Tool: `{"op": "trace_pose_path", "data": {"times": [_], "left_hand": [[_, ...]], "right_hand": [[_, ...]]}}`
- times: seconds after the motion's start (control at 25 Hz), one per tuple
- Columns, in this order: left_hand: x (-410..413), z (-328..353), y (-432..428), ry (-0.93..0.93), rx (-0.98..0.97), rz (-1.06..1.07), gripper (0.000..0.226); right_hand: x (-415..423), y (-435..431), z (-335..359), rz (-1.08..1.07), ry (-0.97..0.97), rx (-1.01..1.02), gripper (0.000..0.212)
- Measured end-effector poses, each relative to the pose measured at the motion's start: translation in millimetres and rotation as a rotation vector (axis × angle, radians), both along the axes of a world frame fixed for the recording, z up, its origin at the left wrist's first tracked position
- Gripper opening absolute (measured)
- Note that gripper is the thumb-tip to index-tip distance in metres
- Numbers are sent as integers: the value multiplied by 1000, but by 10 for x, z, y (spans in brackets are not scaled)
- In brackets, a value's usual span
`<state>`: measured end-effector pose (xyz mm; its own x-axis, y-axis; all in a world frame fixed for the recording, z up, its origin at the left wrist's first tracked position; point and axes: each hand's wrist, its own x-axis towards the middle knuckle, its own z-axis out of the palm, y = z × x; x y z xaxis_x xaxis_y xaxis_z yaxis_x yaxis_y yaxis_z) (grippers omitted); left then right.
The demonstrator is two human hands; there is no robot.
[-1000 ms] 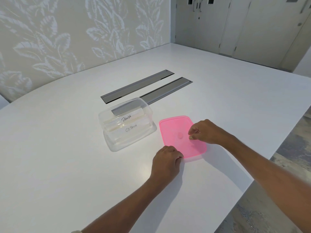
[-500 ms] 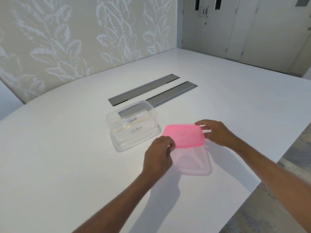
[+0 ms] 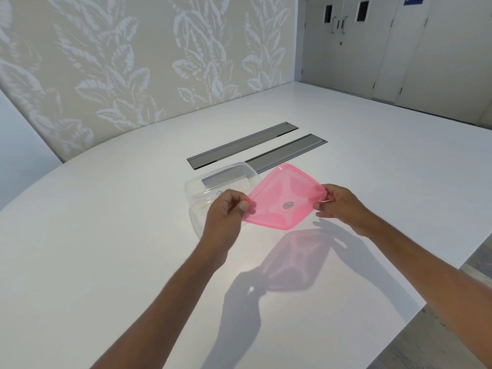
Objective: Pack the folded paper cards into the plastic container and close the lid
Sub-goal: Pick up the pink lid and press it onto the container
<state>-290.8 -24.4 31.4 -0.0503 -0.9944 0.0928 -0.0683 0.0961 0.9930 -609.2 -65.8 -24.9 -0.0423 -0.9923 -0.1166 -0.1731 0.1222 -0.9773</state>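
Your left hand (image 3: 227,209) pinches one corner of the pink lid (image 3: 286,197) and your right hand (image 3: 336,203) pinches the opposite corner — the lid hangs in the air, tilted, clear of the white table (image 3: 106,249). The clear container (image 3: 213,182) sits just behind your left hand, toward the table's middle, uncovered, with the paper cards (image 3: 210,191) inside — their writing is partly hidden.

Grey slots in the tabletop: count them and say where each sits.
2. The far grey slot lies beyond the clear container; the near grey slot runs alongside it, partly behind the pink lid.
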Motion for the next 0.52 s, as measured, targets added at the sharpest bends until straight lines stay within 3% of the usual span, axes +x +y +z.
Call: {"op": "trace_pose_path", "data": {"times": [0.12, 0.28, 0.52], "left_hand": [[170, -2, -41, 217, 126, 17, 17], [344, -33, -108, 410, 221, 103, 16], [634, -69, -240, 245, 160, 319, 12]], "right_hand": [[118, -69, 53, 30, -151, -2, 39], [315, -205, 120, 39, -136, -15, 26], [628, -495, 248, -16, -91, -64, 30]]}}
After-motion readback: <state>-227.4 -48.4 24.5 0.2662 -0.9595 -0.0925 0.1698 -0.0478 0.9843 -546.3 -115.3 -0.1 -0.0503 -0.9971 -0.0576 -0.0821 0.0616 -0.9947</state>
